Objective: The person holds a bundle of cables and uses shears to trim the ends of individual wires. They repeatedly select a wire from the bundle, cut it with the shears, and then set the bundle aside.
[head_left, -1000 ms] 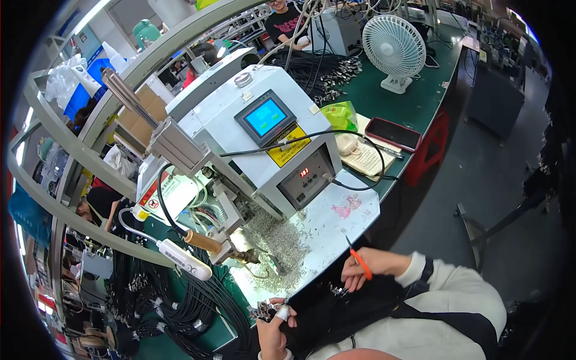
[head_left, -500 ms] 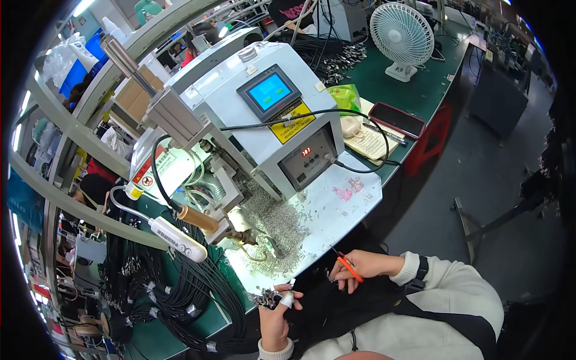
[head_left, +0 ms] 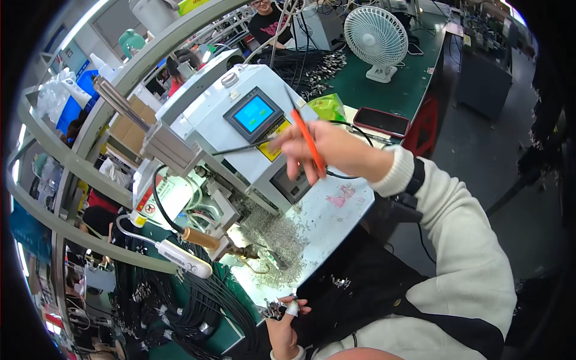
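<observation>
While the right grip (head_left: 327, 150) is wrapped around orange-handled scissors (head_left: 308, 139) in front of the white machine (head_left: 201, 114), the left grip (head_left: 284, 330) clasps a bunch of small metal-tipped pieces (head_left: 275, 310) beside the scrap-strewn plate (head_left: 336, 216). Clear plastic bags (head_left: 55, 93) show at a blue bin's (head_left: 66, 117) top; a cardboard box (head_left: 133, 124) stands nearby, contents hidden. A bright green bag (head_left: 328, 107) rests on the bench (head_left: 384, 99).
</observation>
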Motion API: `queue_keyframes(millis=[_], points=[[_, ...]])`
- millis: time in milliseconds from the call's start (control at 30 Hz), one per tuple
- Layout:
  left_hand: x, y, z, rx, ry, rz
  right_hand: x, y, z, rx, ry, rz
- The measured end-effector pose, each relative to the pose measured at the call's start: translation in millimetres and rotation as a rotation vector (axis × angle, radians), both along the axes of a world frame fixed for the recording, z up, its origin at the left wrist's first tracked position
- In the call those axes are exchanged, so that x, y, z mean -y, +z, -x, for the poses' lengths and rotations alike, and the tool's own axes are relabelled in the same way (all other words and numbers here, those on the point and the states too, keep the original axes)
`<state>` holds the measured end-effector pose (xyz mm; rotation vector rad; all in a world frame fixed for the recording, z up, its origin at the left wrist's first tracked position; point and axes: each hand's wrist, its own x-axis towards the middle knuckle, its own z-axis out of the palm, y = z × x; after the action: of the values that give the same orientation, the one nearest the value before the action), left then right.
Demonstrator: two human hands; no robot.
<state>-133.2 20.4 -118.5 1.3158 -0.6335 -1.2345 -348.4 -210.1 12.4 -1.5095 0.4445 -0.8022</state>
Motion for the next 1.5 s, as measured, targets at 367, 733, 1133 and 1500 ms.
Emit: queue_keyframes(millis=[367,733,1133,1500], points=[[5.8,-7.1,-4.3,0.061,-0.048,-0.044,-93.5,-138.9,-29.8,-0.195,0.292,0.472],[7.6,-16.2,9.5,0.076,0.046,0.020,-115.0,-140.7,-56.9,-0.449,0.065,0.818],[2.6,-22.8,17.2,0.241,0.142,0.097,-126.1,-166.0,-67.4,-0.209,-0.204,0.780],[3.9,-28.7,15.5,0.376,0.171,0.136,-126.7,-163.2,-68.9,-0.149,-0.221,0.819]])
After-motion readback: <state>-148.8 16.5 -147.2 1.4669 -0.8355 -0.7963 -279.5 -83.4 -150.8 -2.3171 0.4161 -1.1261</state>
